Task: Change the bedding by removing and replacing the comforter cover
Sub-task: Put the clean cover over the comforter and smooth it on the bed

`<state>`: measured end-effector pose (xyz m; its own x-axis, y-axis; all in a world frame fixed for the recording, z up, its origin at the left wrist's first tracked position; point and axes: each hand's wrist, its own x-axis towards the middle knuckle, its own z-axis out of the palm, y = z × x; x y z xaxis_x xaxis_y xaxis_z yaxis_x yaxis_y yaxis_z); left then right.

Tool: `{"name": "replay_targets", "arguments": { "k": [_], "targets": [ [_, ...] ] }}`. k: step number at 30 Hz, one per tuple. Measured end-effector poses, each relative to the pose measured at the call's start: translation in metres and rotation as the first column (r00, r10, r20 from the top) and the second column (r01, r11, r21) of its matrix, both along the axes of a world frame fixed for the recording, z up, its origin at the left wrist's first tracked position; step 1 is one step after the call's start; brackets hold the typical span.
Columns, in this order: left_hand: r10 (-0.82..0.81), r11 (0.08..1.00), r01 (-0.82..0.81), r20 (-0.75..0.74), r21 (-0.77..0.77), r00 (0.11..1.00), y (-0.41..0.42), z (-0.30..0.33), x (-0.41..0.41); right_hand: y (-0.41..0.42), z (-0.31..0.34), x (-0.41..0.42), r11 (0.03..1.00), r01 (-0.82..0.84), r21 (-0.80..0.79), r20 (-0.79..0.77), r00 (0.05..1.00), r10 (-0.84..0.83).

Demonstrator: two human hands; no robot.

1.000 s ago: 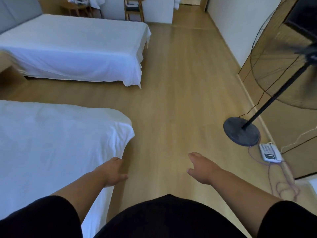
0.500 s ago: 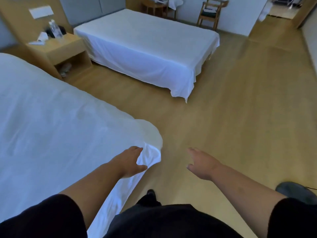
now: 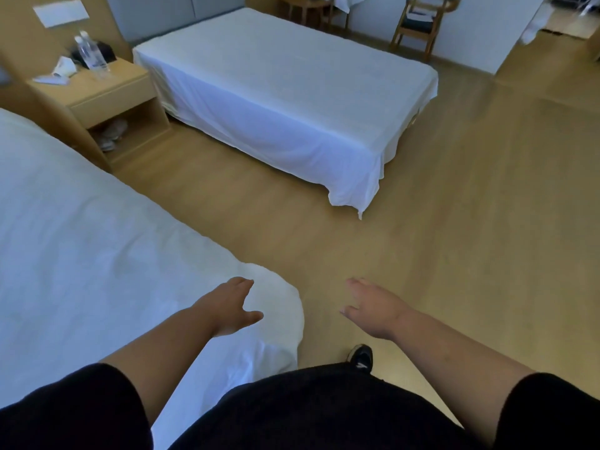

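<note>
Right now the left hand (image 3: 227, 308) reaches out over the rounded corner of the near bed's white cover (image 3: 97, 254), fingers straight and spread, holding nothing; whether the palm touches the cloth cannot be told. Beside it, the right hand (image 3: 373, 308) hangs above the wooden floor (image 3: 470, 222), fingers likewise loose and empty. A black shoe (image 3: 360, 357) shows between the arms. Across the aisle stands a second bed (image 3: 285, 92) under a white sheet, with a nightstand (image 3: 104, 92) between the two beds, bearing water bottles (image 3: 89, 51)
</note>
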<state>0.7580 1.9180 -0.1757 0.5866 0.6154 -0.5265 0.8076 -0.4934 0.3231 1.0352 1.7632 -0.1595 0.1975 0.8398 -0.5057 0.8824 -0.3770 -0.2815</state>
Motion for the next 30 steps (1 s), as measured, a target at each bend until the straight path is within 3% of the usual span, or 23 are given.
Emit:
{"name": "replay_targets", "arguments": {
  "k": [7,15,20,25,30],
  "targets": [
    [0.218,0.976,-0.218,-0.002,0.019,0.976,0.089,-0.018,0.071,0.125,-0.016,0.113,0.988,-0.152,-0.033,-0.004,0.988,0.152],
    [0.553,0.833,-0.553,0.032,-0.012,0.833,0.147,-0.006,0.117,0.297,0.014,0.201,0.914,-0.403,-0.052,0.035,0.914,0.405],
    [0.670,0.743,-0.670,0.013,0.001,0.743,0.184,-0.003,0.105,0.403,0.013,0.171,0.829,-0.557,-0.049,-0.032,0.831,0.556],
    [0.774,0.631,-0.775,0.043,0.032,0.632,0.242,-0.015,0.074,0.510,0.004,0.116,0.686,-0.726,-0.046,-0.038,0.688,0.725],
    [0.798,0.602,-0.798,0.013,0.018,0.602,0.323,-0.013,0.037,0.619,0.018,0.056,0.574,-0.819,0.000,-0.010,0.574,0.819]
  ]
}}
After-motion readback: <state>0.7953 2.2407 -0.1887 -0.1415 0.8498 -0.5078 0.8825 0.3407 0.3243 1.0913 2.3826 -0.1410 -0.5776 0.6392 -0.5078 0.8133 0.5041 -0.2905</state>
